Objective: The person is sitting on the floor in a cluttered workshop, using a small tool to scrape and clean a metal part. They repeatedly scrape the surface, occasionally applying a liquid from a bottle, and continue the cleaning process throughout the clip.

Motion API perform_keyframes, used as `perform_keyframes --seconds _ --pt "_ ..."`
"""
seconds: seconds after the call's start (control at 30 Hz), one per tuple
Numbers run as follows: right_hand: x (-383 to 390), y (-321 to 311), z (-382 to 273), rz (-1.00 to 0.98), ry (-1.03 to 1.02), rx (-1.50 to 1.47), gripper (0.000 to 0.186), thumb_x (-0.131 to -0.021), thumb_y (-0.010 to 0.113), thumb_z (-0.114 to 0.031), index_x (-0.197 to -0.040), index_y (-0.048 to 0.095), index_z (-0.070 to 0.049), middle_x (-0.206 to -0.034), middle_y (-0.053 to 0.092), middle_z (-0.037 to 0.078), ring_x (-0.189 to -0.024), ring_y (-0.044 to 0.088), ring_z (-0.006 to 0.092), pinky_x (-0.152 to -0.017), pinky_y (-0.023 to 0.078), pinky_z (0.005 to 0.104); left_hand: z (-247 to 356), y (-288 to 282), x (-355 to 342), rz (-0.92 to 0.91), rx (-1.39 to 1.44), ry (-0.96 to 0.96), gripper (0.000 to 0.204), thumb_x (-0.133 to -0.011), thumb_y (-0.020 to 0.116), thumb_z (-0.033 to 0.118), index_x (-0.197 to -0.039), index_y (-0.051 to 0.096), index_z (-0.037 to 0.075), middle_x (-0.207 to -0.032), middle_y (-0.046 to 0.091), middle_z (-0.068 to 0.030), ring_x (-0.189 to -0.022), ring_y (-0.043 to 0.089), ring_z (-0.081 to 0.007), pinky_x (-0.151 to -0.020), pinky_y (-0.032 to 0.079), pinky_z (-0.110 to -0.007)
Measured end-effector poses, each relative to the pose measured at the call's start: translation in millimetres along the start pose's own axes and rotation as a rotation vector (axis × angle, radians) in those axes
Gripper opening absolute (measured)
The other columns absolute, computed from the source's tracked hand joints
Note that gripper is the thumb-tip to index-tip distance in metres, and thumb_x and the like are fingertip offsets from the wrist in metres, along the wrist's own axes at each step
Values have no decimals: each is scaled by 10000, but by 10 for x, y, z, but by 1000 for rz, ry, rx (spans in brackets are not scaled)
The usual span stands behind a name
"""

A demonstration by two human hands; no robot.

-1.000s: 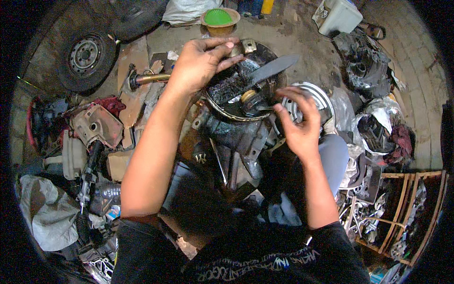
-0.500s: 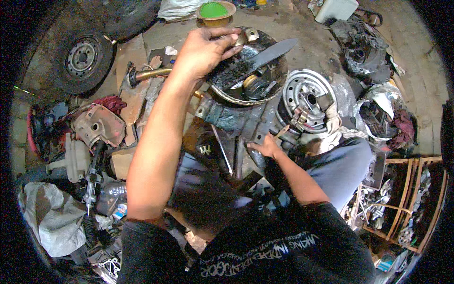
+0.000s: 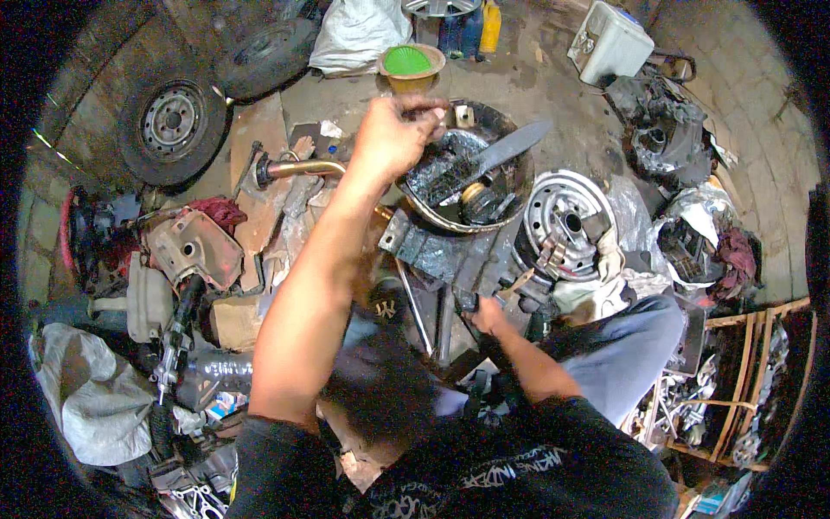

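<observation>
My left hand [image 3: 393,134] is raised over the near rim of a round black basin [image 3: 425,210] that holds oily dark parts and a long grey blade-shaped piece [image 3: 506,147]. Its fingers are pinched together; whether something small sits between them is hidden. My right hand [image 3: 488,316] is low by my knee, curled on a dark greasy metal part [image 3: 480,259] lying in front of me. A silver wheel drum [image 3: 562,212] stands just right of the basin and above that hand.
A tyre on a steel rim [image 3: 173,121] lies far left, with a brass pipe [image 3: 303,169] beside it. A green-lidded bowl [image 3: 408,62] and a white container [image 3: 609,39] sit at the back. A wooden crate of parts [image 3: 735,381] stands right, a pale sack [image 3: 86,398] lower left.
My right hand dropped from beside the silver drum down onto the dark metal part by my knee. My left hand stayed over the basin and its fingers closed.
</observation>
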State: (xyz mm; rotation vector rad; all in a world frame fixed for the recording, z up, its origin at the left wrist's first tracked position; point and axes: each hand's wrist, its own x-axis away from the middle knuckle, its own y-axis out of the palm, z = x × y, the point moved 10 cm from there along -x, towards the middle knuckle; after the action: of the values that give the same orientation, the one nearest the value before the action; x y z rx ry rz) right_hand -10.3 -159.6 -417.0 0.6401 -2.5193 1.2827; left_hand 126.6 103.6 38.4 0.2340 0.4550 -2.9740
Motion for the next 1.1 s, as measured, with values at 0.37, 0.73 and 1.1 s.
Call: perform_keyframes --seconds 0.37,0.73,1.1 --pt "1188 -1772 285 1289 379 -451 934 -861 838 -370 -1466 359 155 -1453 486 320 -1332 493 399 -1179 333 437 36 -30 -34 76 -334 180 183 -891 721 129 -1037 799 50 -916 767 -194 -825 753 -274 -805 570 -391" --pt "1955 -3931 -1624 1096 -233 -419 903 -883 815 -196 -1563 282 65 -1583 370 247 -1450 390 318 -1203 307 418 129 319 4 -157 -425 182 292 -795 818 137 -1084 791 101 -933 773 -136 -836 733 -236 -792 571 -384" --pt "1645 -3750 -3237 355 -394 761 751 -816 813 -352 -1466 510 -129 -1047 697 173 -913 689 418 -774 551 523 213 434 92 -330 -295 279 358 -754 779 40 -1109 779 85 -1011 774 -149 -927 730 -265 -872 556 -376"
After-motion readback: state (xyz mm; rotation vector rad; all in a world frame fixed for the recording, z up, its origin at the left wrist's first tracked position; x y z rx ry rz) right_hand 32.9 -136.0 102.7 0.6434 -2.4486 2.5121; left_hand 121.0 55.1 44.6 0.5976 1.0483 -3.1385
